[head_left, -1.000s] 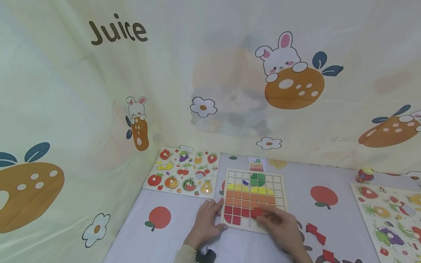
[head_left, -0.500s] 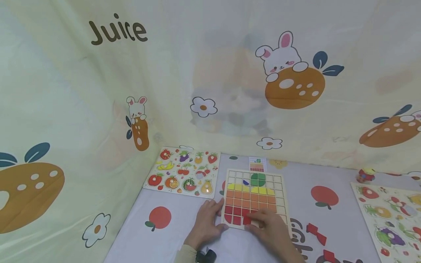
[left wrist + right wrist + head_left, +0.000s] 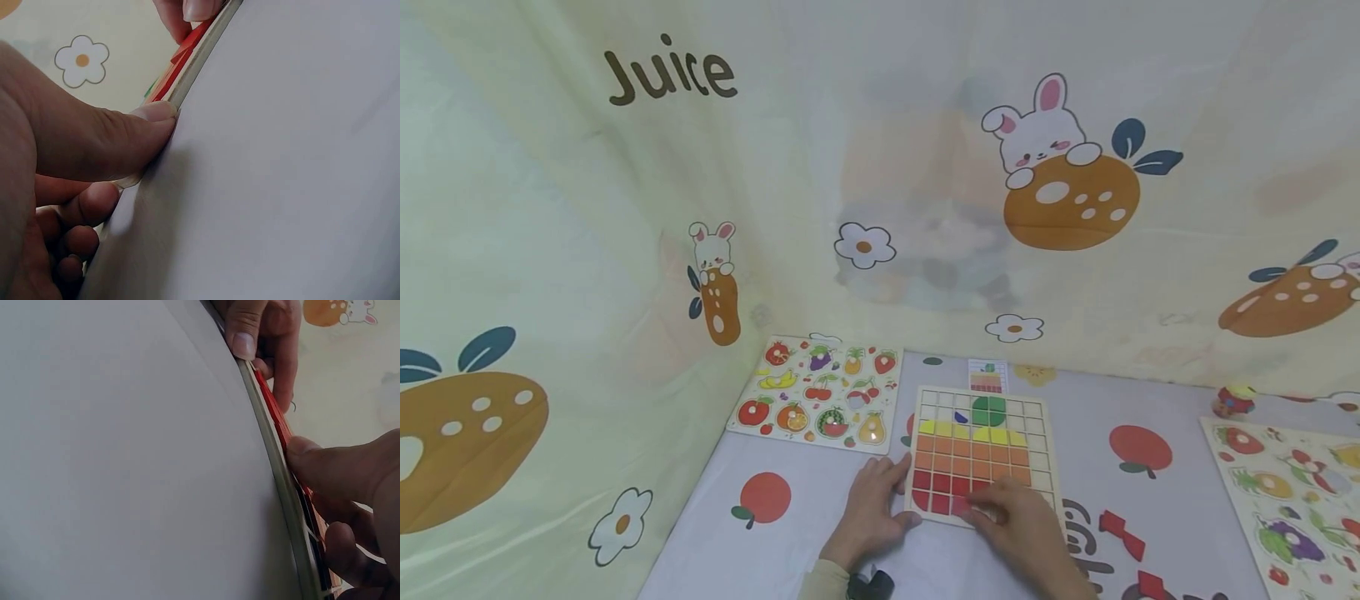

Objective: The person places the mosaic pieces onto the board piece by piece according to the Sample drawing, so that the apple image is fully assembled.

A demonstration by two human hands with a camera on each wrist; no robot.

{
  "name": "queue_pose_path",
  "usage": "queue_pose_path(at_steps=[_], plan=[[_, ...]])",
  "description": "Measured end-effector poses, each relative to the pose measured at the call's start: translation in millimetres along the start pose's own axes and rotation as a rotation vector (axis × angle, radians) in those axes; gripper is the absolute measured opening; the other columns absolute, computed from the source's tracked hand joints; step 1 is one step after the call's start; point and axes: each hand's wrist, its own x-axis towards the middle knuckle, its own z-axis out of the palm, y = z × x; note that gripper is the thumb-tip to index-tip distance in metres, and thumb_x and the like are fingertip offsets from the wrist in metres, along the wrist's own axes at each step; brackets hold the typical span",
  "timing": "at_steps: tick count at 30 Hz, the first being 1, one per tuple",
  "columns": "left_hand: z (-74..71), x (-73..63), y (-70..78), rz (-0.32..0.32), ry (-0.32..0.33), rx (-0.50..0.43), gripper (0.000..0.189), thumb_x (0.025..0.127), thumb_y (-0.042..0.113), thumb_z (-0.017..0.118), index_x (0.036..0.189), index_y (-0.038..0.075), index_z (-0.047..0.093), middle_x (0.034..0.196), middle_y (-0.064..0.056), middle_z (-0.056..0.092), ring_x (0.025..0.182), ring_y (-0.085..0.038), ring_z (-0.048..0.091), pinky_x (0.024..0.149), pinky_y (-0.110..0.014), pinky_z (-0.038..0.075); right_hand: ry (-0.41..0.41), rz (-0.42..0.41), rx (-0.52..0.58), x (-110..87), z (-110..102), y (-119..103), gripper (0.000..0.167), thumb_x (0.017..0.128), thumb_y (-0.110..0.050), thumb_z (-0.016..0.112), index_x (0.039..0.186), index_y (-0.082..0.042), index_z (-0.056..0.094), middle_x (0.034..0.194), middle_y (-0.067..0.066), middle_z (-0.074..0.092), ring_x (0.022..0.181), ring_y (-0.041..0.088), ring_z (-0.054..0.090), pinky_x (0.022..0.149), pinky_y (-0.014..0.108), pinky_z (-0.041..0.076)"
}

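Observation:
A square wooden grid board (image 3: 1040, 458) lies before me, its cells partly filled with coloured tiles in rows of yellow, orange and red. My left hand (image 3: 871, 507) grips its near left corner, thumb at the front edge and fingers along the left side. With thumb and fingertips my right hand (image 3: 1018, 523) pinches a red tile (image 3: 959, 506) at the third cell of the nearest row. In the left wrist view a red tile (image 3: 187, 44) rises slightly above the board's edge beneath the right fingers. The right hand hides the cells to the right of this tile.
A small picture card (image 3: 987, 377) lies behind the board. One fruit puzzle (image 3: 891, 417) is at the back left and another fruit puzzle (image 3: 1217, 467) at the right. A small red and yellow figure (image 3: 1234, 400) stands beyond the right one.
My right hand has moved left and nearer, from the row above to the third cell of the nearest row, then stayed there with the red tile. The left hand keeps its place.

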Motion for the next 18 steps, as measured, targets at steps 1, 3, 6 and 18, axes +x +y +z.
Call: queue_pose_path(at_steps=[1, 3, 6, 18], plan=[[0.1, 0.1, -0.3, 0.003, 0.004, -0.004, 0.085, 0.081, 0.028, 0.085, 0.158, 0.016, 0.052, 0.092, 0.014, 0.045, 0.094, -0.004, 0.038, 0.083, -0.029, 0.035, 0.003, -0.007, -0.005, -0.2, 0.2, -0.8, 0.019, 0.083, -0.034, 0.091, 0.101, -0.030, 0.085, 0.083, -0.017, 0.060, 0.075, 0.005, 0.048, 0.069, 0.025, 0.041], [-0.4, 0.1, -0.5, 0.004, 0.006, -0.011, 0.084, 0.081, 0.028, 0.085, 0.158, 0.015, 0.052, 0.092, 0.013, 0.045, 0.094, -0.004, 0.038, 0.083, -0.029, 0.035, 0.013, -0.023, -0.011, -0.5, 0.7, -2.8, 0.017, 0.084, -0.035, 0.090, 0.099, -0.030, 0.085, 0.083, -0.019, 0.060, 0.074, 0.003, 0.047, 0.068, 0.024, 0.041], [-0.9, -0.2, -0.4, 0.004, 0.006, -0.020, 0.084, 0.082, 0.028, 0.085, 0.158, 0.015, 0.052, 0.092, 0.013, 0.045, 0.094, -0.003, 0.038, 0.084, -0.029, 0.036, 0.024, -0.051, -0.027, -2.2, 1.2, -5.3, 0.015, 0.085, -0.034, 0.090, 0.099, -0.030, 0.086, 0.081, -0.020, 0.059, 0.072, 0.002, 0.045, 0.067, 0.023, 0.041], [0.8, 0.5, -0.5, -0.013, -0.003, -0.015, 0.086, 0.081, 0.030, 0.085, 0.159, 0.018, 0.051, 0.093, 0.014, 0.044, 0.092, -0.003, 0.037, 0.083, -0.029, 0.035, 0.066, -0.083, -0.029, -5.3, 2.7, -1.7, 0.022, 0.082, -0.031, 0.092, 0.103, -0.028, 0.085, 0.088, -0.019, 0.067, 0.076, 0.002, 0.051, 0.071, 0.025, 0.045]])
